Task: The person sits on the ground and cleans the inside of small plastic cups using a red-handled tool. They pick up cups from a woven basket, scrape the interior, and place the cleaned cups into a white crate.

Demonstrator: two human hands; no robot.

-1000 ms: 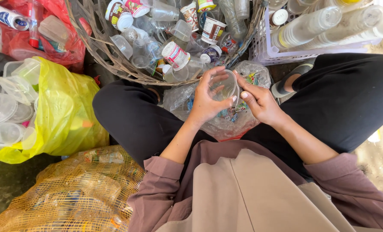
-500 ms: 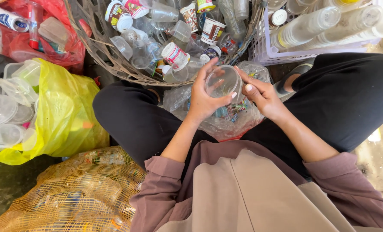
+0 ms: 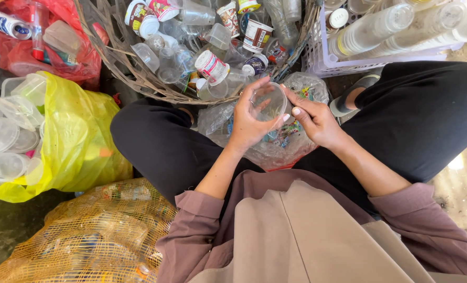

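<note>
Both hands — left hand (image 3: 251, 123) & right hand (image 3: 317, 123) — grip clear plastic cup (image 3: 269, 102) beside wicker basket (image 3: 123, 68) w/ red-labelled cups.

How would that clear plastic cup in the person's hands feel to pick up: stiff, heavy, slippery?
The clear cup looks thin-walled and empty, so probably very light. The left hand wraps it and the right hand touches its rim; such thin plastic likely dents under a squeeze. Being round, it would probably roll if laid on its side.

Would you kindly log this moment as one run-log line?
left hand: holds clear plastic cup | right hand: touches cup | below: clear bag of scraps | ahead: wicker basket
</note>
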